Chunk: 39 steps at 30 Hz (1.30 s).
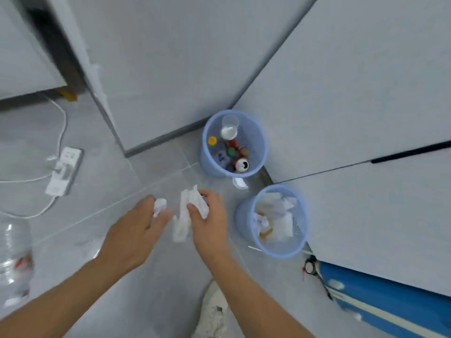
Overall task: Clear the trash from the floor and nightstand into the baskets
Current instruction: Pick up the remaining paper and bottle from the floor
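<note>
1. Trash baskets: two blue mesh ones stand on the grey floor (151,276) against the white cabinets; the far basket (207,152) holds cans, bottles and a cup, the near basket (244,223) holds crumpled paper.
2. A clear plastic bottle (14,259) lies at far left.
3. The right hand (210,215) grips a long white tissue (185,215).
4. The left hand (136,228) curls round a small paper ball (159,206).
</note>
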Available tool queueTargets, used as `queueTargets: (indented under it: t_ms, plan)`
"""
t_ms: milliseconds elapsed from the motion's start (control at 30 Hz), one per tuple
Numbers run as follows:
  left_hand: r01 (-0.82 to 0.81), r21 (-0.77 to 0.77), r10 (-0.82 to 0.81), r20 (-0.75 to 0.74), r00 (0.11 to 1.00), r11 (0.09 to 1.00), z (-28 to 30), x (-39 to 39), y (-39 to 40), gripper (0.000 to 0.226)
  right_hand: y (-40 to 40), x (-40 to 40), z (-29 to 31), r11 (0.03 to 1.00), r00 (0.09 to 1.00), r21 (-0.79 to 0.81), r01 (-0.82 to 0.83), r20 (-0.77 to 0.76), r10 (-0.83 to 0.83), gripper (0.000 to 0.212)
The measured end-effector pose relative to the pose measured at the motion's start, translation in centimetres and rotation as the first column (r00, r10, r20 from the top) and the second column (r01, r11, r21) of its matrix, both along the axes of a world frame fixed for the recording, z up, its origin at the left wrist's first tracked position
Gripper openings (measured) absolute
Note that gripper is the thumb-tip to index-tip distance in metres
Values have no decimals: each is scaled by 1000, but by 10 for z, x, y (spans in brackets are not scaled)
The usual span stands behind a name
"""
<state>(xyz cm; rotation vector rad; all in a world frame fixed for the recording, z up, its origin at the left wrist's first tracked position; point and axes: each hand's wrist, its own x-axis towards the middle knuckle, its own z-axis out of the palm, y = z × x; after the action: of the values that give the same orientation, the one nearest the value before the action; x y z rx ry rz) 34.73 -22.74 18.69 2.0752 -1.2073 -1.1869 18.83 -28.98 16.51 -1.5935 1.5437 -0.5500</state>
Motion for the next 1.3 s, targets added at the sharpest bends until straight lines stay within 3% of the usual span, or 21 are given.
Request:
queueTargets:
  t_ms: [200, 333, 500, 667, 733, 867, 933, 1033, 1133, 1200, 1300]
  plan:
    - [157, -50, -158, -30, 987, 986, 2, -165, -72, 25, -44, -170, 6, 975, 968, -96, 202, -135, -213, 15]
    - [278, -61, -279, 0, 960, 959, -20, -247, -100, 21, -59, -259, -1, 958, 934, -147, 247, -229, -275, 19]
    - [458, -28, -447, 174, 878, 889, -70, -306, -125, 16, -85, -313, -27, 963, 876, -188, 191, -411, -254, 17]
    - [461, 50, -443, 384, 810, 886, -116, -321, -149, 14, -109, -331, -78, 986, 837, -141, 87, -526, -149, 17]
    - [514, 131, -507, 481, 715, 848, -131, -318, -156, 14, -111, -335, -102, 993, 823, -115, 28, -561, -88, 20]
    - [676, 257, -646, 640, 416, 691, -145, -320, -166, 24, -115, -339, -137, 997, 787, -67, -38, -617, -11, 10]
    - [742, 261, -690, 632, 352, 618, -147, -323, -169, 23, -117, -339, -144, 998, 770, 6, -68, -636, 56, 13]
    - [778, 203, -712, 583, 392, 595, -141, -320, -168, 32, -117, -333, -139, 993, 740, 54, -100, -663, 111, 26]
    - [777, 41, -689, 495, 530, 628, -132, -307, -155, 41, -108, -327, -117, 995, 785, 32, -91, -612, 91, 33]
    - [761, -41, -663, 463, 589, 648, -123, -295, -144, 46, -97, -326, -97, 998, 804, -11, -55, -594, 37, 41]
    - [701, -136, -583, 459, 670, 700, -101, -274, -128, 44, -80, -322, -65, 992, 780, -124, -9, -622, -71, 35]
